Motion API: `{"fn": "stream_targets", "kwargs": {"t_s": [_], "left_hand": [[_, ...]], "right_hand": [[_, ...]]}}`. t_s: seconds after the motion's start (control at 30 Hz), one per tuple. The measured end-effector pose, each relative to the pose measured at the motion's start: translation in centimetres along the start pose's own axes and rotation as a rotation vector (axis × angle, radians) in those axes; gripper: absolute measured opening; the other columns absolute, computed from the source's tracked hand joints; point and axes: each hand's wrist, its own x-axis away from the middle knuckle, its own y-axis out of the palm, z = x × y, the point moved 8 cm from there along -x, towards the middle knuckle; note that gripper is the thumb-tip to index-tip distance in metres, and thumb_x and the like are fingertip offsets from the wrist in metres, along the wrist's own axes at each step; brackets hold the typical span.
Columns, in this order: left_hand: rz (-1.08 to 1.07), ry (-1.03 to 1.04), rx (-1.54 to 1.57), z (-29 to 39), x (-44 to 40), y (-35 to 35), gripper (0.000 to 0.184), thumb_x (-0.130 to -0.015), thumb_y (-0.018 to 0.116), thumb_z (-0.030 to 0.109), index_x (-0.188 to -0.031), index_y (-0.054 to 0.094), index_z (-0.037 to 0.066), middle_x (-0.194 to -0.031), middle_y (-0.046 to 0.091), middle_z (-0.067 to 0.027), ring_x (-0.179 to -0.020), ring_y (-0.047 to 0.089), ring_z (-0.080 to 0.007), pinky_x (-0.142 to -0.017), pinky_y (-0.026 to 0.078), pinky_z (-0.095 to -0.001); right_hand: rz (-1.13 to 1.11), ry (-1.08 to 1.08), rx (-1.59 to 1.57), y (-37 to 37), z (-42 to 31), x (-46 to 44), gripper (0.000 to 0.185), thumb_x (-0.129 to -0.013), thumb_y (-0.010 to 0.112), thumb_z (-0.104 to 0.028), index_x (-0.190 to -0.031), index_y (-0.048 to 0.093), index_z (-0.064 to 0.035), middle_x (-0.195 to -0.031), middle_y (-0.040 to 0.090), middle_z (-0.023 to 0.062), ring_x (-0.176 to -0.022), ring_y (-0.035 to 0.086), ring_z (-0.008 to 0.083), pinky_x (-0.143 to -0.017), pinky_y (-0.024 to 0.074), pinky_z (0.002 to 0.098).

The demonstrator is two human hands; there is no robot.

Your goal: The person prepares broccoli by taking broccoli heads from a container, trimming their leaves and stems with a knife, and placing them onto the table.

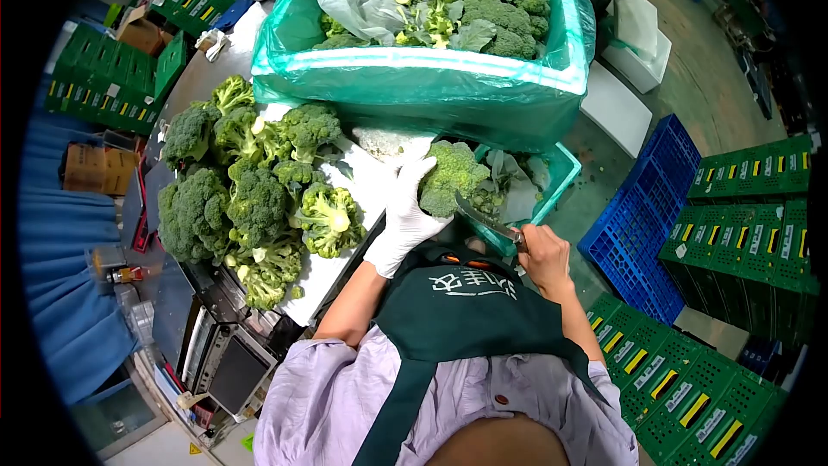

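My left hand [409, 207], in a white glove, is closed around a head of broccoli [452, 178] in front of my apron. My bare right hand [543, 254] grips the handle of a knife [488, 223]. Its curved blade points left, with the tip at the lower right edge of that broccoli; I cannot tell whether it touches. Beneath the broccoli, a green-rimmed crate [565, 174] holds leaves and trimmings. To the left, a pile of broccoli heads [255, 198] lies on the white table surface [321, 280].
A large box lined with green plastic [414, 91] stands ahead, holding more broccoli and a clear plastic sheet. Green crates [733, 216] are stacked at the right beside a blue pallet [638, 216]. More green crates [103, 78] stand at the far left. A screen [240, 375] sits at lower left.
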Motion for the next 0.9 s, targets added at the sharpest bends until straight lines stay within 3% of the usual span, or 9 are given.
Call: {"fn": "stream_targets", "kwargs": {"t_s": [0.17, 0.23, 0.3, 0.33, 0.37, 0.43, 0.73, 0.8, 0.9], "left_hand": [[-0.017, -0.003, -0.014, -0.4, 0.1, 0.2, 0.073, -0.054, 0.081, 0.01, -0.12, 0.05, 0.004, -0.123, 0.053, -0.0194, -0.11, 0.051, -0.036, -0.094, 0.04, -0.0428], [-0.026, 0.003, -0.025, -0.4, 0.2, 0.2, 0.073, -0.054, 0.081, 0.01, -0.12, 0.05, 0.005, -0.124, 0.052, -0.0197, -0.111, 0.05, -0.0363, -0.095, 0.04, -0.0432], [-0.037, 0.024, -0.075, -0.1, 0.2, 0.4, 0.073, -0.054, 0.081, 0.011, -0.12, 0.05, 0.005, -0.125, 0.052, -0.0195, -0.112, 0.05, -0.0362, -0.096, 0.039, -0.0432], [-0.038, 0.023, -0.073, -0.1, 0.4, 0.4, 0.073, -0.054, 0.081, 0.011, -0.12, 0.05, 0.005, -0.125, 0.052, -0.0195, -0.112, 0.05, -0.0362, -0.096, 0.039, -0.0432], [-0.025, 0.057, -0.081, 0.1, 0.4, 0.3, 0.072, -0.055, 0.081, 0.011, -0.12, 0.05, 0.005, -0.125, 0.052, -0.0193, -0.112, 0.05, -0.0358, -0.096, 0.038, -0.0429], [-0.01, 0.091, -0.095, 0.2, 0.4, 0.0, 0.072, -0.055, 0.081, 0.012, -0.119, 0.05, 0.006, -0.126, 0.052, -0.0191, -0.113, 0.049, -0.0354, -0.097, 0.037, -0.0426], [0.057, 0.138, -0.135, 0.9, 0.1, -0.9, 0.069, -0.056, 0.082, 0.012, -0.118, 0.05, 0.005, -0.126, 0.053, -0.0188, -0.113, 0.05, -0.0337, -0.096, 0.038, -0.0417], [0.067, 0.101, -0.096, 0.5, 0.1, -0.6, 0.067, -0.056, 0.081, 0.013, -0.116, 0.051, 0.005, -0.125, 0.054, -0.0185, -0.113, 0.05, -0.0338, -0.095, 0.039, -0.0416], [0.045, 0.077, -0.098, 0.0, 0.3, 0.0, 0.067, -0.056, 0.081, 0.013, -0.115, 0.052, 0.004, -0.124, 0.054, -0.0181, -0.112, 0.051, -0.0337, -0.095, 0.04, -0.0419]], "right_hand": [[-0.027, 0.025, 0.017, 0.8, 0.6, -0.1, 0.02, -0.076, 0.068, -0.008, -0.073, 0.049, -0.0064, -0.058, 0.051, 0.0078, -0.055, 0.053, 0.0278, -0.047, 0.0424, 0.0379], [0.059, 0.297, -0.05, 1.6, 3.0, 0.6, 0.019, -0.079, 0.069, -0.012, -0.076, 0.052, -0.0048, -0.057, 0.056, 0.0083, -0.05, 0.056, 0.0249, -0.048, 0.0441, 0.0352], [-0.021, 1.039, -0.644, 4.7, 8.3, 3.0, 0.023, -0.081, 0.07, -0.018, -0.076, 0.054, -0.002, -0.057, 0.059, 0.0098, -0.048, 0.06, 0.0209, -0.049, 0.0459, 0.0334], [0.046, 0.905, -0.544, 4.3, 9.3, 2.6, 0.026, -0.081, 0.07, -0.02, -0.074, 0.054, -0.0007, -0.057, 0.059, 0.009, -0.052, 0.063, 0.0176, -0.05, 0.0461, 0.0329], [0.046, 0.905, -0.543, 4.1, 9.7, 2.9, 0.026, -0.081, 0.07, -0.02, -0.074, 0.054, -0.0007, -0.057, 0.059, 0.009, -0.052, 0.063, 0.0176, -0.05, 0.0461, 0.0329], [-0.118, 0.823, -0.428, 4.2, 8.9, 2.8, 0.025, -0.081, 0.069, -0.019, -0.071, 0.053, -0.0023, -0.057, 0.059, 0.0051, -0.05, 0.056, 0.011, -0.048, 0.0421, 0.0279], [-0.053, 0.597, -0.298, 3.2, 6.4, 3.0, 0.024, -0.081, 0.068, -0.016, -0.072, 0.052, -0.0008, -0.056, 0.057, 0.0111, -0.05, 0.059, 0.0199, -0.05, 0.0436, 0.0309], [-0.046, 0.33, -0.31, 2.0, 3.0, 1.6, 0.02, -0.08, 0.069, -0.012, -0.075, 0.053, -0.0019, -0.057, 0.056, 0.0128, -0.05, 0.057, 0.027, -0.048, 0.0424, 0.0329], [-0.1, 0.155, -0.287, 2.2, 1.1, 1.4, 0.017, -0.079, 0.069, -0.01, -0.079, 0.053, -0.0035, -0.059, 0.056, 0.0129, -0.052, 0.055, 0.0314, -0.048, 0.0419, 0.035]]}}
